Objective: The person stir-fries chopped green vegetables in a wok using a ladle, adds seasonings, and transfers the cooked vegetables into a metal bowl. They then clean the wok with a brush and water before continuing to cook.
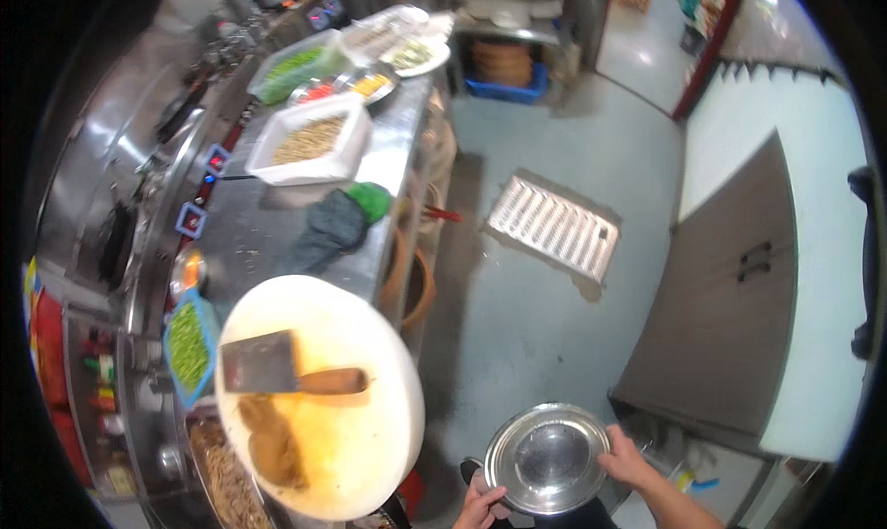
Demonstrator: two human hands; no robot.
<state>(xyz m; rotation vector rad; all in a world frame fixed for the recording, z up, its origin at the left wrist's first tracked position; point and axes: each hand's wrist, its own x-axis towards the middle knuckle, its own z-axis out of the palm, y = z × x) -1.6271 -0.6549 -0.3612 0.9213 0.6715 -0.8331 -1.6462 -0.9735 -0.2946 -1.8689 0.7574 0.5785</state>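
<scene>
Between my two hands is a round, shiny metal basin point(553, 456), its inside facing up with nothing seen in it. My left hand point(481, 503) grips the rim at the lower left, thumb on top. At the right rim my right hand point(620, 456) is closed on the edge. To the left stands a thick round white chopping board point(346, 460). A cleaver point(263, 363) with a wooden handle lies flat on it, and below the blade is a brown piece of food point(274, 446), perhaps cooked meat.
A steel counter point(235, 252) carries a dark cloth point(332, 224), a white tub point(353, 141) of food strips and a blue basket point(183, 352) of chopped greens. A metal grate point(554, 224) is set in the floor. Brown cabinet doors point(721, 300) stand at right.
</scene>
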